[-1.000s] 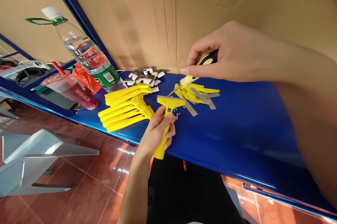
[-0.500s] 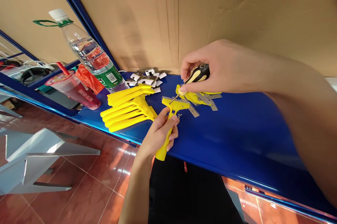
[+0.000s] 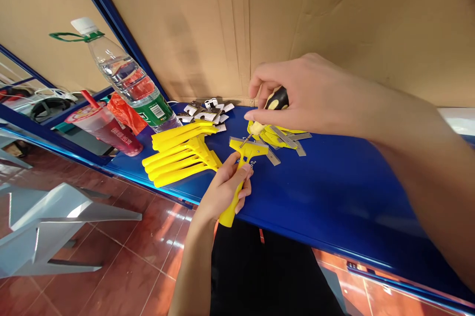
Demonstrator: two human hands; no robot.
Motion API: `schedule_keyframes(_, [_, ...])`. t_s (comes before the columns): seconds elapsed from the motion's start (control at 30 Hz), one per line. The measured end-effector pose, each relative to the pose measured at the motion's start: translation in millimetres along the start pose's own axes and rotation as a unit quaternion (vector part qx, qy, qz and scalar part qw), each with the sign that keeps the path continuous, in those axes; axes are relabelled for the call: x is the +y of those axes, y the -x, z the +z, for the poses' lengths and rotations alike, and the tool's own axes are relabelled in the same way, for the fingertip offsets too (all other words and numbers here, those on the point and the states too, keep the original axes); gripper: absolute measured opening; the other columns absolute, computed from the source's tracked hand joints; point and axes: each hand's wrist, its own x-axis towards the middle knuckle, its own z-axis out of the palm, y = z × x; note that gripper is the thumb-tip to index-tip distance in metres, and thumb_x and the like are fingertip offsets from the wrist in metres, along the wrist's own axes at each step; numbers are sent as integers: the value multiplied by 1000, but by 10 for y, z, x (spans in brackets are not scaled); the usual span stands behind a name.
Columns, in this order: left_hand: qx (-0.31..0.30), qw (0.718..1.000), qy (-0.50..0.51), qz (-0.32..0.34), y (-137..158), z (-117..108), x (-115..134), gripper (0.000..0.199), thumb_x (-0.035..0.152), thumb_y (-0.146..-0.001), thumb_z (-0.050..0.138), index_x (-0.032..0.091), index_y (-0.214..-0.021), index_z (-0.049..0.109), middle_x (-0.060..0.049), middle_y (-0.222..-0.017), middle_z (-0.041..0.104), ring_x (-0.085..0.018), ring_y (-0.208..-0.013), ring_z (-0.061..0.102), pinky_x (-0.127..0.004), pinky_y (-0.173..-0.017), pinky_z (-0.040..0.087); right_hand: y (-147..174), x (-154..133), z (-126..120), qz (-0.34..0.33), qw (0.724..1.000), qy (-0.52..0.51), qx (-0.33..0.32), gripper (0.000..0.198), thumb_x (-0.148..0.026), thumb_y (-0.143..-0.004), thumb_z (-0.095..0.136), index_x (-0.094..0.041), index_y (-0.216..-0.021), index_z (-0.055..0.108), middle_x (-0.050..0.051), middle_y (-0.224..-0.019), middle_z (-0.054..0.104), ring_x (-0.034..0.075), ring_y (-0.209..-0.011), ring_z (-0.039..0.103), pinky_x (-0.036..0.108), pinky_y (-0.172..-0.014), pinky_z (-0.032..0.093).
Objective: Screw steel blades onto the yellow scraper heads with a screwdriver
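My left hand (image 3: 232,182) is closed round the handle of a yellow scraper (image 3: 227,214), its wide head pointing away from me. A thin metal blade (image 3: 237,141) edges the head. My right hand (image 3: 289,91) is around a screwdriver (image 3: 277,99) with a black and pale yellow handle, its thumb and fingers loosely spread about it. The screwdriver's tip meets the left part of the scraper head. Beyond the head lie yellow scraper pieces (image 3: 272,134) and loose metal blades (image 3: 301,148), partly hidden by my right hand. Several yellow scraper handles (image 3: 178,158) are stacked to the left.
Small black and white packets (image 3: 204,112) lie at the back of the blue table (image 3: 315,197). A water bottle (image 3: 128,76) and a red drink cup (image 3: 111,130) stand at left. Cardboard (image 3: 334,19) walls the back. A grey stool (image 3: 63,212) stands on the tiled floor.
My right hand's fingers have loosened and spread around the screwdriver handle, and the hand has shifted slightly left. My left hand and the scraper stay nearly still.
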Motion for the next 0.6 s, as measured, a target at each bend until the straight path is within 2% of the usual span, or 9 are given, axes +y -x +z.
schedule_keyframes(0.1, [4, 1000, 1, 2, 0, -3, -1, 54, 56, -95, 90, 27, -107, 46, 5, -93, 57, -5, -52, 46, -16, -32, 36, 4, -10, -1, -48, 999, -20, -16, 27, -42, -97, 80, -30, -120, 74, 4, -122, 83, 31, -103, 76, 42, -85, 53])
schedule_keyframes(0.17, [4, 1000, 0, 0, 2, -4, -1, 54, 56, -95, 90, 27, -109, 47, 5, -93, 57, -5, -52, 46, -16, -32, 37, 10, -25, -8, -42, 999, -14, -8, 32, -49, -98, 80, -27, -120, 74, 5, -121, 83, 31, -102, 76, 42, -84, 51])
schedule_keyframes(0.23, [4, 1000, -2, -1, 3, -1, 1, 55, 58, -94, 90, 27, -110, 47, 5, -92, 57, -5, -52, 46, -16, -32, 36, 13, -37, -14, -25, 1000, -15, 6, 28, -54, -100, 77, -29, -113, 75, 5, -115, 84, 33, -101, 76, 43, -82, 51])
schedule_keyframes(0.33, [8, 1000, 0, -3, 3, 5, 9, 57, 59, -92, 91, 27, -107, 46, 6, -90, 55, -5, -51, 45, -16, -31, 36, 12, -32, -8, -30, 999, -37, -8, 20, -46, -98, 76, -35, -114, 76, 4, -119, 85, 35, -109, 77, 44, -87, 55])
schedule_keyframes(0.43, [13, 1000, 4, -5, 2, 13, 16, 58, 59, -92, 92, 27, -107, 46, 6, -90, 55, -5, -51, 45, -16, -31, 37, 5, -6, 13, -19, 999, -39, -5, 34, -46, -94, 78, -39, -127, 75, 3, -125, 85, 38, -120, 75, 46, -90, 58])
schedule_keyframes(0.5, [16, 1000, 8, -6, 0, 18, 20, 60, 59, -89, 94, 27, -108, 46, 5, -92, 56, -5, -52, 46, -16, -31, 37, 4, 6, 21, -11, 999, -35, 1, 36, -45, -95, 76, -40, -131, 73, 3, -127, 85, 39, -122, 73, 48, -93, 58])
schedule_keyframes(0.6, [18, 1000, 13, -8, -1, 25, 27, 62, 59, -88, 95, 27, -105, 45, 5, -93, 56, -5, -52, 46, -16, -31, 36, 16, 3, 18, -47, 998, -35, -28, 34, -36, -95, 73, -38, -128, 71, 2, -136, 81, 37, -124, 73, 48, -98, 58])
